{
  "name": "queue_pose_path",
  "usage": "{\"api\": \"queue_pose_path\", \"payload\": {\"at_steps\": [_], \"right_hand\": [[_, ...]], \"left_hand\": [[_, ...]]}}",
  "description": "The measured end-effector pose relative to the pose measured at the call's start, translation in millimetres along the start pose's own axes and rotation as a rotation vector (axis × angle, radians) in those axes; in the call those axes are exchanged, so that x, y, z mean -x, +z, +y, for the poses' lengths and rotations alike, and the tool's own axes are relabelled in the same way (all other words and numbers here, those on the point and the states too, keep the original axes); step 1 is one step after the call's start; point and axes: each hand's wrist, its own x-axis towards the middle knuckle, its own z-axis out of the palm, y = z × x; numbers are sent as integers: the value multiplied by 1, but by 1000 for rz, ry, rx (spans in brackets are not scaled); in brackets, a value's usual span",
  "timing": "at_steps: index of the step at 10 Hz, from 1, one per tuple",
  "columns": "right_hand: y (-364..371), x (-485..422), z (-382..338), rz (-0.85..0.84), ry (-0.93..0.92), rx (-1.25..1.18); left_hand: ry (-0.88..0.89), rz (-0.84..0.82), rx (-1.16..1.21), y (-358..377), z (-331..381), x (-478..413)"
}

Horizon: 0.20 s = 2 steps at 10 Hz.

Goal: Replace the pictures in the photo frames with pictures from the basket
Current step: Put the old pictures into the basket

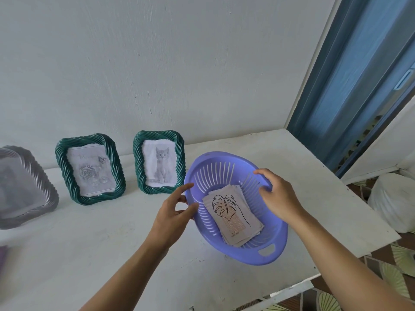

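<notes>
A purple slotted basket (265, 254) sits tilted on the white table, holding a stack of cards (233, 217); the top card shows a leaf drawing. My right hand (278, 196) grips the basket's far right rim. My left hand (174, 212) touches the left rim with loosely bent fingers. Against the wall stand two green twisted photo frames, one with a rose picture (89, 169) and one with a kitten picture (159, 162). A silver frame (24, 187) stands at the far left, partly cut off.
The white table (101, 243) ends at the right, over a patterned floor. A blue door (359, 75) is at the back right. A white sack (393, 198) lies on the floor to the right. A purple object (2, 259) shows at the left edge.
</notes>
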Motion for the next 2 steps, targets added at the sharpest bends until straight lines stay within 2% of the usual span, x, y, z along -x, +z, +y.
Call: {"api": "queue_pose_path", "payload": {"at_steps": [1, 2], "right_hand": [[5, 3, -2, 95, -112, 273], [11, 10, -21, 188, -210, 273]], "left_hand": [[2, -31, 32, -5, 3, 3], [22, -59, 63, -17, 8, 9]]}}
